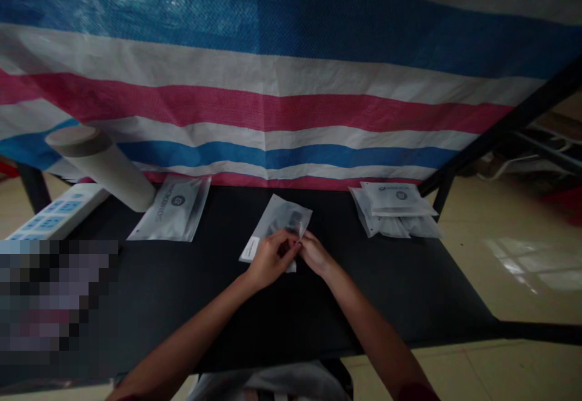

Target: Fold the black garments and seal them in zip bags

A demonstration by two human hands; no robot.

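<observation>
A frosted plastic zip bag [277, 216] with a small white label lies at the middle of the black table, something dark showing through it. Over its near edge, my left hand [270, 258] has its fingers bent and pressed together on the bag. My right hand [314, 253] meets it from the right, gripping the bag's near right corner between its fingers. The fingertips of both hands almost touch, and they partly hide the bag's near side. A small pale piece shows below the fingers; I cannot tell what it is.
Left on the table [254, 322] lie more frosted bags [175, 210], beside a pale cylindrical bottle [107, 167] and a white power strip [59, 213]. Several bags [395, 204] are piled at the right. A striped tarp [264, 110] hangs behind. A blurred-out patch covers the left front.
</observation>
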